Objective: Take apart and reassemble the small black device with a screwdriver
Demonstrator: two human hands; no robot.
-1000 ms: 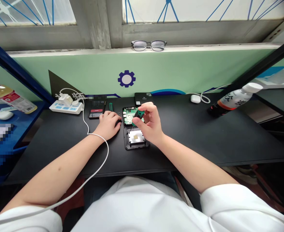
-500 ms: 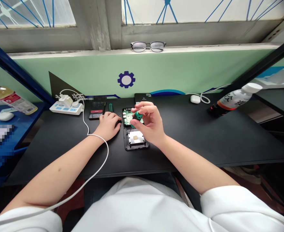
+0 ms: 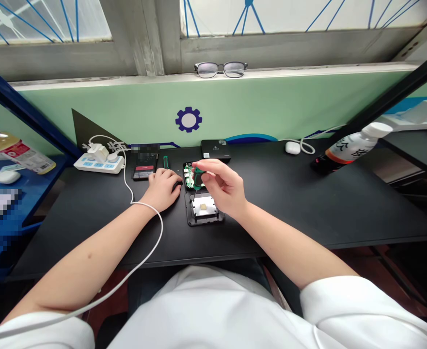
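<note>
In my right hand (image 3: 226,186) is a small green-and-black screwdriver (image 3: 198,179), pinched by the handle between thumb and fingers. Its thin shaft points down at the upper left corner of a white plate (image 3: 209,204), which bears a small tan square. That plate sits in an opened black casing (image 3: 190,219). Just behind lies the other half, with a green circuit board (image 3: 189,175), partly hidden by the screwdriver and my fingers. To the left, my left hand (image 3: 162,188) rests on the desk, its fingers curled round a small black piece (image 3: 177,184) whose kind I cannot make out.
Behind my left hand lie a second green-handled tool (image 3: 166,162) and a phone (image 3: 145,166). A black box (image 3: 216,150) stands at the back. A power strip (image 3: 99,162) is at left, its white cable crossing my left forearm. A bottle (image 3: 351,149) leans at right.
My right fingers have shifted from over the top of the screwdriver handle to its side, and the handle now stands more upright. My left hand has stayed in place.
</note>
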